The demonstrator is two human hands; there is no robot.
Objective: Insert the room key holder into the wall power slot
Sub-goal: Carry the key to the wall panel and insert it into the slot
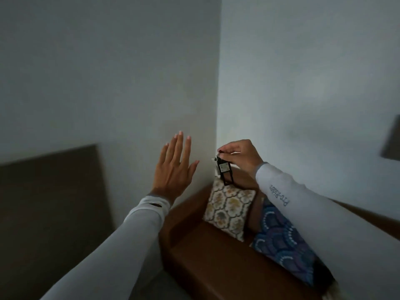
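Dim room corner, 2 pale walls meeting at a vertical edge (217, 94) running down to a brown sofa (207, 256). Right hand (240, 155) raised close to that corner edge, fingertips pinched shut at the top of the room key holder (225, 169), a black-framed tag hanging down from the pinch with a small label on its face and a bit of metal at its upper left. Holder dangling free in the air, just above the patterned cushion (229, 211), not touching the wall as far as can be told. Left hand (175, 167) open and flat, 4 fingers straight and close together, thumb spread, holding nothing, held up in front of the left wall; contact with the wall cannot be told. Clear gap between the 2 hands, plain wall behind. Light grey sleeves (121, 245) on both forearms, lettering on the right one. Blue patterned fabric (281, 239) lying on the sofa beside the cushion, under the right forearm. Dark panel (49, 202) against the left wall, its upper edge slanting below the left hand. Dark blurred shape (392, 139) at the far right edge on the right wall, too smeared to identify. Broad bare wall above both hands.
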